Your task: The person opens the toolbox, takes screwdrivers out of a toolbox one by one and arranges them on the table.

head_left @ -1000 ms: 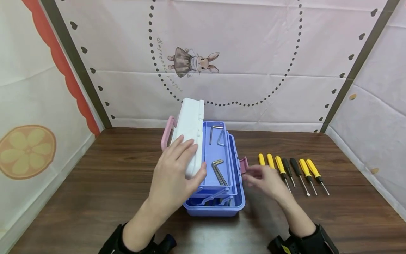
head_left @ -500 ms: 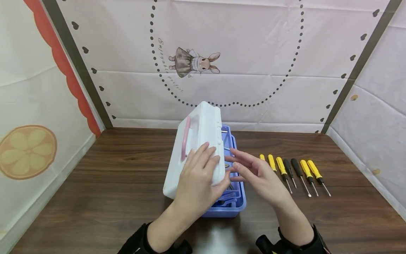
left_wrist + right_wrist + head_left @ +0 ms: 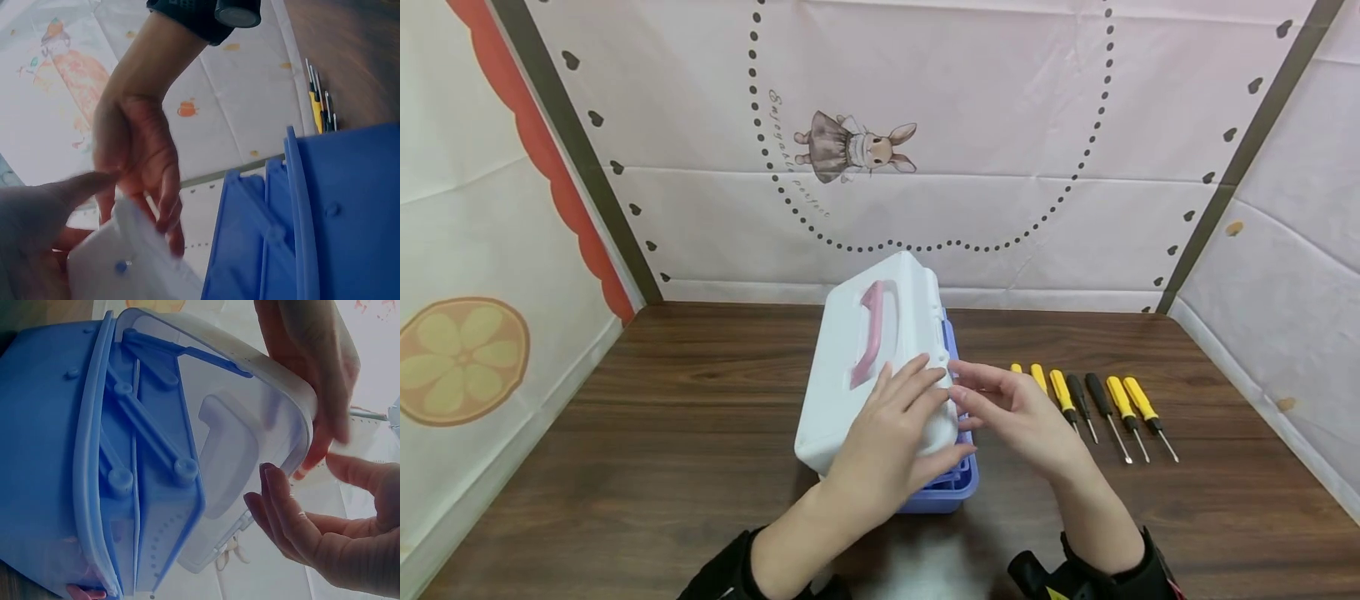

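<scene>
A blue toolbox (image 3: pixel 940 500) with a white lid (image 3: pixel 850 358) stands in the middle of the table. The lid is partly lowered and tilted; its pink handle (image 3: pixel 871 333) faces up and left. Across the lid's near right corner lies my left hand (image 3: pixel 887 442), fingers extended. My right hand (image 3: pixel 1022 417) is at the lid's free edge, its fingers slightly bent and apart; whether they touch it I cannot tell. The right wrist view shows folding tray arms (image 3: pixel 153 434) beneath the raised lid and a pink clasp (image 3: pixel 87 592) at the front. The tray's contents are hidden.
Several screwdrivers (image 3: pixel 1105 400) with yellow or black handles lie in a row right of the toolbox. The wooden table (image 3: pixel 685 433) meets a printed cloth backdrop (image 3: pixel 1000 167) at the back and cloth side walls.
My left hand has swung the lid rightward and down over the tray, which is now covered from above. My right hand has moved from the pink clasp to the lid's edge.
</scene>
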### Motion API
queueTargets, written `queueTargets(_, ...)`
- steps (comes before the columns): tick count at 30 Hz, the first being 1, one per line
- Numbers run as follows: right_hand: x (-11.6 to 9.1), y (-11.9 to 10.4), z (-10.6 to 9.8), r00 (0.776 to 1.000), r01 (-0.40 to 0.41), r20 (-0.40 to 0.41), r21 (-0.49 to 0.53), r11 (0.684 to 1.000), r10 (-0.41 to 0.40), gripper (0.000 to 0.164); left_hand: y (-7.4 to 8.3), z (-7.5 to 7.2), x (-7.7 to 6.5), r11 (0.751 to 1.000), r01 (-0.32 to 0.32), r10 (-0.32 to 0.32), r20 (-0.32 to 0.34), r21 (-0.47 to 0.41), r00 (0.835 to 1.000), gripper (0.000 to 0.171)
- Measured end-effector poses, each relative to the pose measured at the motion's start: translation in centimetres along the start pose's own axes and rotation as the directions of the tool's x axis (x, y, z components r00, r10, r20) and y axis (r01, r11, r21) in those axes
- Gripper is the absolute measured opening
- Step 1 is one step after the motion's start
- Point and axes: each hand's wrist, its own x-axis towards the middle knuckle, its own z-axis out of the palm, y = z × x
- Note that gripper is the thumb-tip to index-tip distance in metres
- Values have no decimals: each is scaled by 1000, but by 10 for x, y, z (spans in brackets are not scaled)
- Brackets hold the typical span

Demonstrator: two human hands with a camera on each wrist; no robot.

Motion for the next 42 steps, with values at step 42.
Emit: queueTargets(42, -8, 38, -14, 991, 75, 131, -538, 839, -5, 85, -77, -16, -16, 770, 637, -594, 324, -35, 736, 72)
